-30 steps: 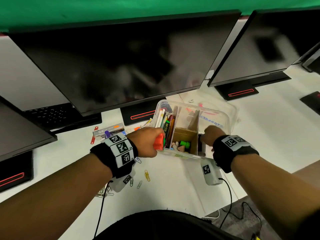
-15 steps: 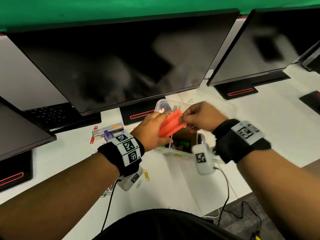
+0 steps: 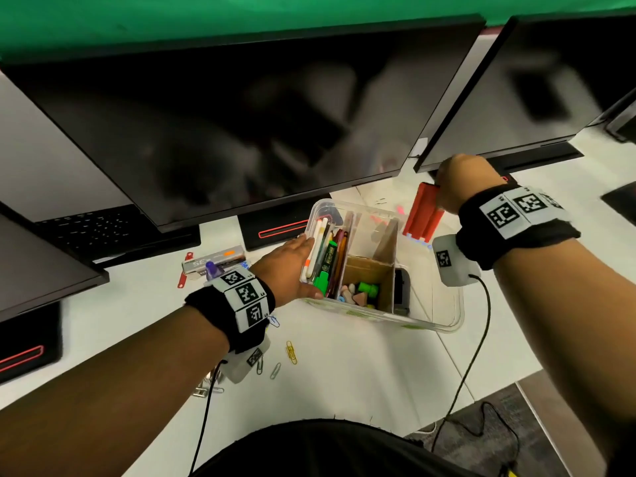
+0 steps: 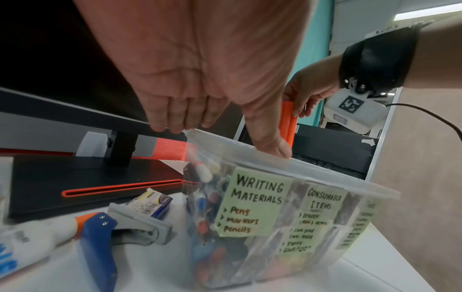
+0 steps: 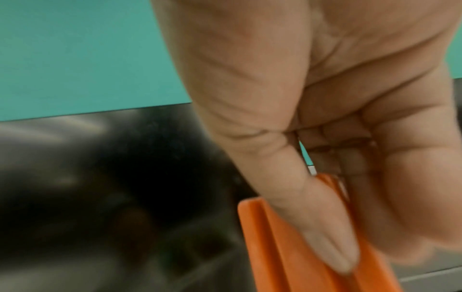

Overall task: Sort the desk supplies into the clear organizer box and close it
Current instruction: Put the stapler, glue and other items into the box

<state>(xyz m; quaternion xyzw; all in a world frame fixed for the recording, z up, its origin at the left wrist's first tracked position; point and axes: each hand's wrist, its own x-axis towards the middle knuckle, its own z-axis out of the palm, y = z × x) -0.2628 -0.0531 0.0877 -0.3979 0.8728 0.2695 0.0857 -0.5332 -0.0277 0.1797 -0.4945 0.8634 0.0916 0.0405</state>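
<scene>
The clear organizer box (image 3: 430,325) stands open on the white desk. Pens and markers (image 3: 327,256) fill its left compartment and small erasers (image 3: 361,292) lie in a cardboard one. My left hand (image 3: 303,256) rests against the box's left wall. In the left wrist view the left hand (image 4: 220,130) has straight fingers at the rim (image 4: 325,173) and its thumb on the front edge, above a "Writing Materials" label (image 4: 252,201). My right hand (image 3: 444,197) pinches an orange ridged plastic piece (image 3: 421,215) upright above the box's far right. Thumb and fingers of that right hand (image 5: 355,237) clamp the orange piece (image 5: 287,247), also seen as the orange piece (image 4: 287,122).
Two dark monitors (image 3: 241,115) overhang the desk behind the box. Left of the box lie a blue and grey hole punch (image 4: 120,233), a glue bottle (image 4: 30,243), a staple box (image 3: 213,261) and loose paper clips (image 3: 290,351). The desk edge (image 3: 481,390) runs at the lower right.
The orange piece passed from my left hand to my right, which lifted it up and to the back right. My left hand dropped onto the box's left side.
</scene>
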